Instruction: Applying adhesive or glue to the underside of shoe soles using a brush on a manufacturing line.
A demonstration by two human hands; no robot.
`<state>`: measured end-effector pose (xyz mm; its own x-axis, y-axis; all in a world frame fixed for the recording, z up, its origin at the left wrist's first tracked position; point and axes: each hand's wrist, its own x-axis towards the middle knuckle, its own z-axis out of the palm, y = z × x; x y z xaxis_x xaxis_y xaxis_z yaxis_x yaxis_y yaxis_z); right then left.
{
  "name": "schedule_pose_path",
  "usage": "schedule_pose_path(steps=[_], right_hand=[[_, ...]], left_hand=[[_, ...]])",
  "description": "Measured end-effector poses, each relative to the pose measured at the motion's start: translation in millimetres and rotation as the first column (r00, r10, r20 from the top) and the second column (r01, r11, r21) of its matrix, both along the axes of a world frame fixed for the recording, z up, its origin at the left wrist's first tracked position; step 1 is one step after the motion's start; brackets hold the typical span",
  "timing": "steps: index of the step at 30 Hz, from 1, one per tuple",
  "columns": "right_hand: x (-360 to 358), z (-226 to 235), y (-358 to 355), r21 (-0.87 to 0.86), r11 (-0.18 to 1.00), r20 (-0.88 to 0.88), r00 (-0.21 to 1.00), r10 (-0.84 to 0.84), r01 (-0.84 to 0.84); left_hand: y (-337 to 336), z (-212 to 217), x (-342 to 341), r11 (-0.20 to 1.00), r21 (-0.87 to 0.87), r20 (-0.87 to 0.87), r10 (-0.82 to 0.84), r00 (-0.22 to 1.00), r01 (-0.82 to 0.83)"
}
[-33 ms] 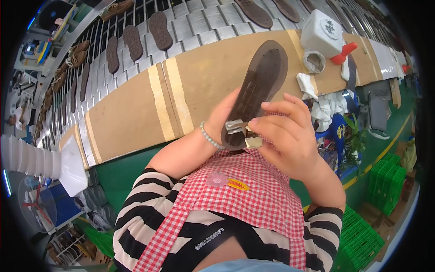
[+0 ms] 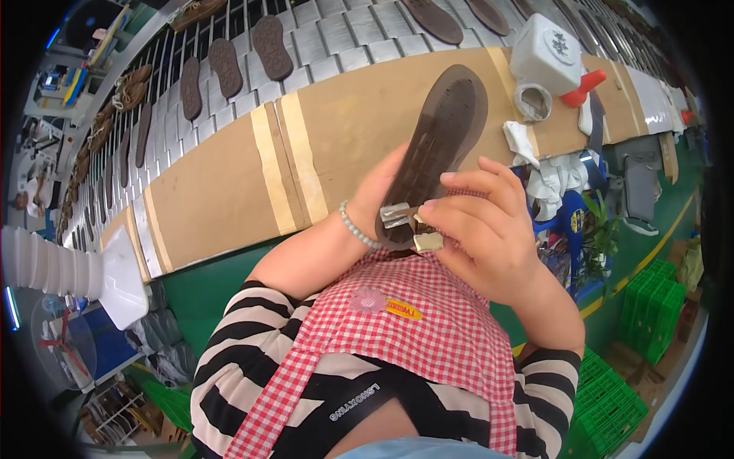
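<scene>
Hands meet just above a red checked apron (image 2: pixel 428 329). The right hand (image 2: pixel 489 229) pinches a small metal tool (image 2: pixel 417 229) against the heel of a dark brown shoe sole (image 2: pixel 440 141). The left hand (image 2: pixel 382 195) grips that sole from behind, holding it upright over the near edge of a cardboard-covered bench (image 2: pixel 229 183). At the bench's far right corner sits a white container (image 2: pixel 547 53). Beyond, more soles (image 2: pixel 271 46) lie on a slatted conveyor (image 2: pixel 344 34).

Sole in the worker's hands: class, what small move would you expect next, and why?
Probably the right hand presses the metal tool further along the heel edge. The left hand holds the dark sole tilted up from behind, and the tool sits at its lower end.
</scene>
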<state>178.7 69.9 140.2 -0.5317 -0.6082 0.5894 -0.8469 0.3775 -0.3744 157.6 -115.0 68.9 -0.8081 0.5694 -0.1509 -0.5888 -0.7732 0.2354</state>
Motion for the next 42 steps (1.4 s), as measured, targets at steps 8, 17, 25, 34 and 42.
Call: schedule_pose_path(steps=[8,17,25,34,42], right_hand=[[8.2,-3.4,3.1,0.118,0.987,-0.025,0.993,0.114,-0.110],[18.1,22.1,23.4,0.250,0.968,-0.116,0.993,-0.003,0.032],[35.4,-16.7,18.9,-0.135,0.973,0.359,0.925,-0.128,0.187],[29.2,-15.9,23.1,-0.079,0.968,0.185,0.957,-0.222,0.240],[14.6,-9.3,26.7,-0.169,0.917,0.147,0.929,-0.340,0.362]], left_hand=[[5.9,2.4,-1.8,0.995,-0.067,0.059,-0.064,0.996,0.068],[0.5,-5.1,1.1,0.851,0.447,-0.137,-0.241,0.961,0.277],[-0.2,-4.5,-4.8,0.935,0.327,-0.132,-0.101,0.986,0.140],[4.5,0.5,-1.7,0.945,0.305,-0.088,-0.096,0.991,0.119],[10.2,6.2,4.8,0.965,0.236,-0.191,-0.069,0.979,0.114]])
